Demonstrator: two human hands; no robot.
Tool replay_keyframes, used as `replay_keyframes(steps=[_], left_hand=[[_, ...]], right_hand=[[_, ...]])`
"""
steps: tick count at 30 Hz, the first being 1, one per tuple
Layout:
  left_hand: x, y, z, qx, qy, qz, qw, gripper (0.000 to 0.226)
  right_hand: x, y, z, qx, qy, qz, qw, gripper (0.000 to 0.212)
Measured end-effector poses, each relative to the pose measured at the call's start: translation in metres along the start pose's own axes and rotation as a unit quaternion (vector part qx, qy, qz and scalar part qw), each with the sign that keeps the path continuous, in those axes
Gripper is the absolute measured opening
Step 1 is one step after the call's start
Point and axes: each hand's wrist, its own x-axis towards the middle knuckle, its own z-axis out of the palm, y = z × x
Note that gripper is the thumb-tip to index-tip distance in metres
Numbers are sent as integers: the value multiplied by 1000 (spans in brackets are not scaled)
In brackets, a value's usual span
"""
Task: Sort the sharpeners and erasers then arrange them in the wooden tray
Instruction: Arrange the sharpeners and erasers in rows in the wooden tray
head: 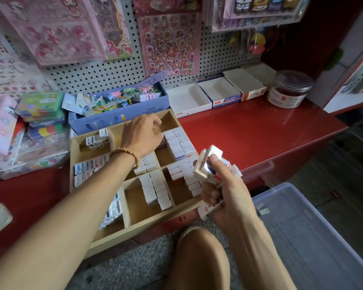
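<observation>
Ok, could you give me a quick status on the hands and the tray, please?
Left hand reaching into tray, grip unclear. Right hand holding stack of erasers above tray's right edge. Compartments partly filled. Nothing in the way.

We see the left arm extended forward and to the right across the view, bare, with a beaded bracelet (pixel 127 155) at the wrist. The left hand (pixel 144 133) is turned palm down, its fingers curled downward; what they touch we cannot tell. The right forearm rises from the lower right. The right hand (pixel 222 191) is held nearer the body, thumb uppermost, fingers curled round a stack of small erasers (pixel 208 164).
</observation>
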Motion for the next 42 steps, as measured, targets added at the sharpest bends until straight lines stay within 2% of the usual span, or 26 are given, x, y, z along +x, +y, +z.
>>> replay_keyframes(steps=[2,5,8,13,16,21,24,28,32,39,42], left_hand=[[-19,11,-12,-118,13,-20,993,10],[-60,33,-32,-302,-91,-21,949,7],[-89,44,-45,-357,-201,21,912,27],[-103,42,-55,-400,-247,26,882,40],[-111,44,-56,-410,-240,33,879,44],[-114,46,-59,-406,-203,-38,890,30],[-116,45,-62,-416,-197,-55,886,29],[-118,44,-65,-430,-178,-46,884,23],[-119,41,-66,-452,-164,-9,877,15],[-121,41,-63,-485,-133,11,864,18],[-117,40,-60,-485,-130,3,865,20]], right_hand=[[-3,1,0,-15,2,-4,1000,40],[-8,2,3,-35,6,-10,999,31],[-15,2,8,-51,2,-12,999,21],[-30,0,14,-78,8,-32,996,20],[-35,-1,17,-64,15,-33,997,19],[-44,-3,15,-58,19,-41,997,19],[-52,-4,14,-63,-4,-42,997,33],[-59,-3,14,-82,-33,-38,995,8],[-61,-6,13,-92,-35,-24,995,12],[-62,-8,8,-135,-38,-26,990,31],[-59,-6,5,-142,-26,-39,989,25]])
